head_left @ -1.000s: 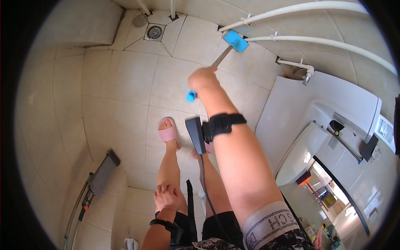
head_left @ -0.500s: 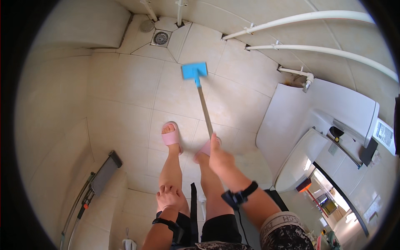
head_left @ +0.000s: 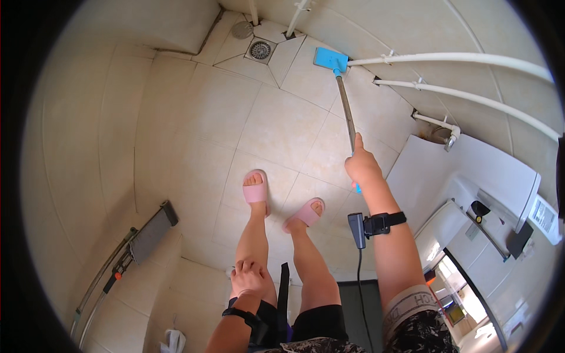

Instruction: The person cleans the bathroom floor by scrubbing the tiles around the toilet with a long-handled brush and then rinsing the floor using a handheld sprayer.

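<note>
My right hand [head_left: 364,166] grips the metal handle of a floor scrub brush [head_left: 346,106], with one finger stretched along the shaft. A blue handle end pokes out below the hand. The brush's flat blue head [head_left: 331,59] lies on the pale tiles at the far wall, near where a white pipe comes down; its underside is hidden. My left hand [head_left: 248,275] rests open on my left knee with its fingers spread, holding nothing.
A round drain [head_left: 260,52] sits in the floor at the far left of the brush head. White pipes [head_left: 459,57] run along the wall. A white toilet [head_left: 471,167] stands at right. A grey flat mop [head_left: 152,235] leans at left. Pink slippers [head_left: 255,193] are on my feet.
My right hand has pushed the scrub brush forward and to the right, from mid-floor to the far wall. My left hand stays on the knee. The view has shifted slightly.
</note>
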`<state>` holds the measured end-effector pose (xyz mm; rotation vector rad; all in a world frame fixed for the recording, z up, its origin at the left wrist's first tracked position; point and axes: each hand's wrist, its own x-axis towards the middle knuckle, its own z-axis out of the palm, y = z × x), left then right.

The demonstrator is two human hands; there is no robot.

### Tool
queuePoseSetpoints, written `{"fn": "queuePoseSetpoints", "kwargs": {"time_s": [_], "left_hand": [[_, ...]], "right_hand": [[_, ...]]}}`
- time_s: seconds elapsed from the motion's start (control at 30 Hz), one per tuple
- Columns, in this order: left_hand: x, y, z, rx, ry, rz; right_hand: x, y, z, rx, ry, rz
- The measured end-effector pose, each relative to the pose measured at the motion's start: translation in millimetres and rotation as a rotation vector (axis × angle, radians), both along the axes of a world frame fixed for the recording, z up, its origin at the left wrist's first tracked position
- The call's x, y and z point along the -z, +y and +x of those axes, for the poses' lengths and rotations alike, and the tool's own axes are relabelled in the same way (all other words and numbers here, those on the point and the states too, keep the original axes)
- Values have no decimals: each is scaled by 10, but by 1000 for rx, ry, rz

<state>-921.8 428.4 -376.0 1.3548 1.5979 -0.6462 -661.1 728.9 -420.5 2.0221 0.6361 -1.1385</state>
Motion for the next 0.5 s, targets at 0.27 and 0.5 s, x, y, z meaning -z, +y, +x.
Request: {"fn": "queuePoseSetpoints", "kwargs": {"time_s": [0.27, 0.5], "left_hand": [[-7, 10, 22, -35, -14, 19], [33, 1, 51, -47, -10, -25]], "right_hand": [[524, 397, -1280, 5, 130, 310], [661, -58, -699, -84, 86, 249]]}}
